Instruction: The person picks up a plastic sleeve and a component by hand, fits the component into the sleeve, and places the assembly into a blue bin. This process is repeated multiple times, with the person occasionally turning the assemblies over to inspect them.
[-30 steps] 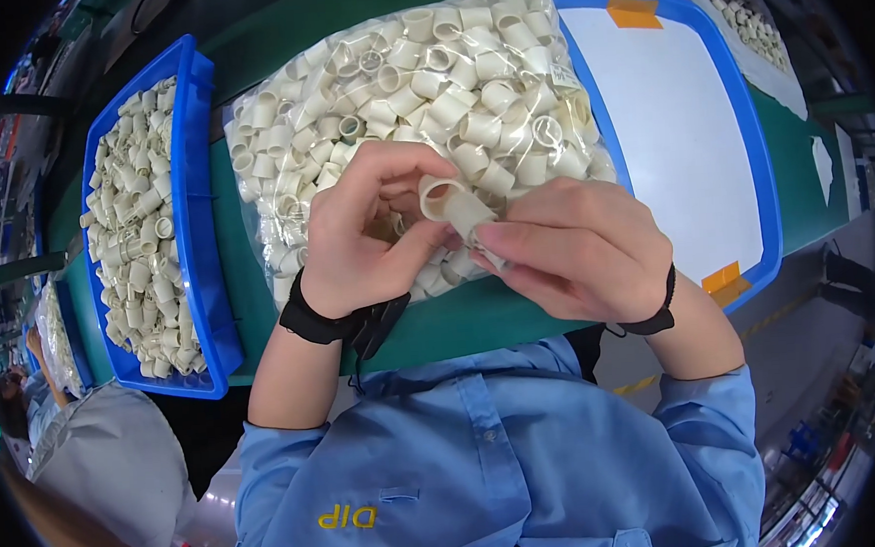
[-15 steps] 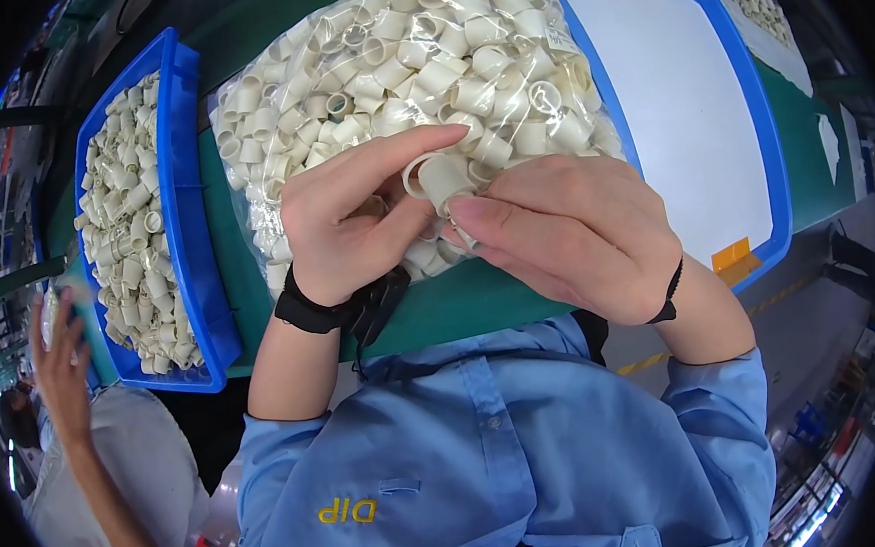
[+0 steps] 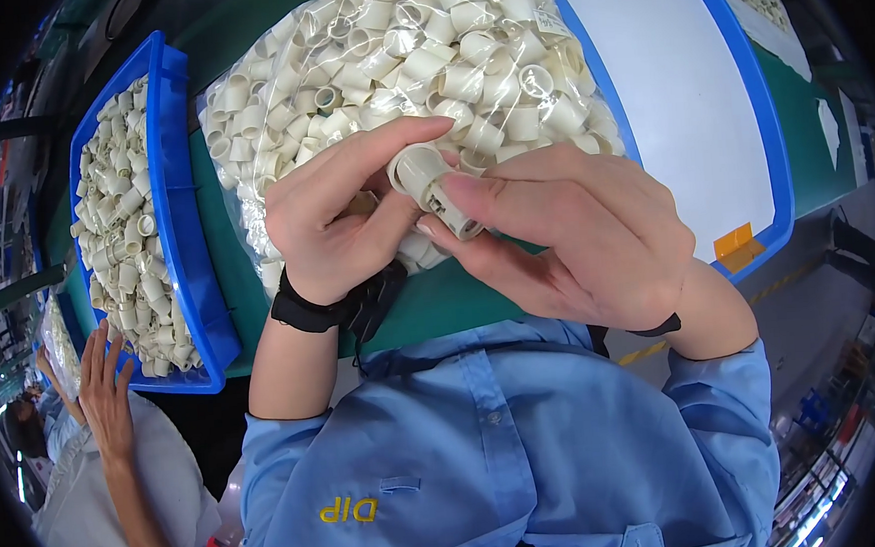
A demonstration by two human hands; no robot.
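Note:
A cream plastic cylindrical fitting (image 3: 419, 168), tilted with its wide round end up and left, is held between my two hands above a clear bag of parts. My left hand (image 3: 338, 204) is closed around its wide end, thumb and index finger on either side. Thumb and fingers of my right hand (image 3: 585, 224) pinch the narrower lower end, where a slotted section with small metal-looking bits (image 3: 444, 209) shows. Behind my hands lies the clear plastic bag (image 3: 384, 51), full of short cream plastic sleeves. My right fingertips partly cover the fitting.
Left of the bag stands a blue bin (image 3: 185, 209) of smaller cream parts. At right lies a blue-rimmed tray (image 3: 772, 143) with a white sheet (image 3: 687, 88) taped in it. A co-worker's hand (image 3: 107, 399) is near the bin, over the green table's (image 3: 400, 311) left side.
The fitting has tilted, bringing its slotted lower section into view. My right fingers have shifted along its lower end. The co-worker's hand has moved down and right, closer to the bin.

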